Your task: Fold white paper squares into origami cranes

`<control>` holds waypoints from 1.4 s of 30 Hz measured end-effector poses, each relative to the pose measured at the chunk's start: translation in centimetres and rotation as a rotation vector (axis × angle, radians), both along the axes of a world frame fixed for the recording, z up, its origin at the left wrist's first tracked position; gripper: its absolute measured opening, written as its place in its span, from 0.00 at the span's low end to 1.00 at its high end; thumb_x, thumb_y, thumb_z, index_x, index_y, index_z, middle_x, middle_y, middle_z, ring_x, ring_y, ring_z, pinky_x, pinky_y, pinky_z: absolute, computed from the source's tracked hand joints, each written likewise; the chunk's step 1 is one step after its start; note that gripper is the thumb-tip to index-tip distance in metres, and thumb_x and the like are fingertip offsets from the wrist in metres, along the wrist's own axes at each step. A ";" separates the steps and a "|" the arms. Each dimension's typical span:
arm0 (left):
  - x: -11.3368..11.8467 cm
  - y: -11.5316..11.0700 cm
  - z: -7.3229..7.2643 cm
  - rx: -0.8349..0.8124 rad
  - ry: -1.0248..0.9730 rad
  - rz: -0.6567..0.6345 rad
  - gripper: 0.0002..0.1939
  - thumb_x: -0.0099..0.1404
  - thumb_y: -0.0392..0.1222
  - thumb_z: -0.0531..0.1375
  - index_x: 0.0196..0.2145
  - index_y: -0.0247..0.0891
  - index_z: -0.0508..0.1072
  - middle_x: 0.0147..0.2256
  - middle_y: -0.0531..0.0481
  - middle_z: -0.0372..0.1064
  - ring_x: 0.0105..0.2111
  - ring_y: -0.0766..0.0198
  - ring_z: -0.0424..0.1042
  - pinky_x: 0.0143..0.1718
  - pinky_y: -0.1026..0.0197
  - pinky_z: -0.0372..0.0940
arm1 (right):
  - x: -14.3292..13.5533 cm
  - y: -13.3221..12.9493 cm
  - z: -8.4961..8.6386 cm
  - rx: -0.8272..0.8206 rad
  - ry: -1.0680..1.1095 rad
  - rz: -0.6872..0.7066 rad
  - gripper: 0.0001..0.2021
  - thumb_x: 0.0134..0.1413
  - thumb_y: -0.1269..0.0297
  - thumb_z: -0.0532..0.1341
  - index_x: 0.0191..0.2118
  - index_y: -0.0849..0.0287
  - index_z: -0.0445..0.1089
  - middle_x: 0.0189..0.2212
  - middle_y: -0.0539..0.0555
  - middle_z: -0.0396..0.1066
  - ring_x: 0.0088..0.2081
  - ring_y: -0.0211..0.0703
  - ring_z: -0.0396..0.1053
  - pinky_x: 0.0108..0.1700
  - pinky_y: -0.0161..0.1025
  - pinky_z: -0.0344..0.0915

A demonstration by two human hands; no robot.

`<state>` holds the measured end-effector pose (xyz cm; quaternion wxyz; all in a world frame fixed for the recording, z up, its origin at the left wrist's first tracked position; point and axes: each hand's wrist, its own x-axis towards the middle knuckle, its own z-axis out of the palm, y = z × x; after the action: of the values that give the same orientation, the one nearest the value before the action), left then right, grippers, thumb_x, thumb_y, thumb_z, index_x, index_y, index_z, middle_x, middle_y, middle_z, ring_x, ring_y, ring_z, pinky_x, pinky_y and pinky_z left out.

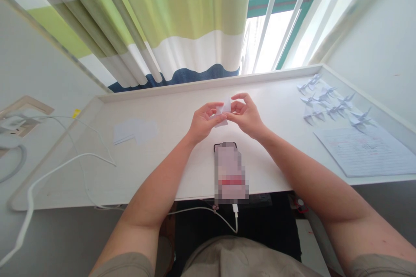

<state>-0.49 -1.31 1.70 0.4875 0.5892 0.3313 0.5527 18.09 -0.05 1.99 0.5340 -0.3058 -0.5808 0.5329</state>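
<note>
Between my two hands, above the middle of the white table (182,169), is a small folded piece of white paper (222,117). My left hand (205,122) pinches its left side, thumb and fingers closed on it. From the right, my right hand (246,117) grips it between thumb and fingers, the index finger arched over the top. A pointed flap of the paper stands up near the right fingertips. Part of the paper is covered by my fingers.
Several folded paper cranes (338,103) stand at the right, behind a lined paper sheet (367,151). Loose white paper squares (134,131) lie at the left. A phone (230,169) with a charging cable (208,208) is near the front edge. White cords (65,162) cross the left side.
</note>
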 end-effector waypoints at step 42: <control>-0.2 0.9 -1.0 0.071 -0.056 0.060 0.19 0.59 0.59 0.76 0.45 0.50 0.86 0.52 0.47 0.77 0.55 0.53 0.74 0.54 0.50 0.73 | 0.3 0.3 0.3 -0.145 0.144 0.115 0.30 0.48 0.52 0.79 0.52 0.47 0.65 0.37 0.48 0.76 0.36 0.43 0.71 0.39 0.44 0.69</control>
<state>-0.71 -0.45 0.67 0.4588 0.5802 0.3153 0.5946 18.37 0.21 2.26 0.5191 -0.2707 -0.5175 0.6240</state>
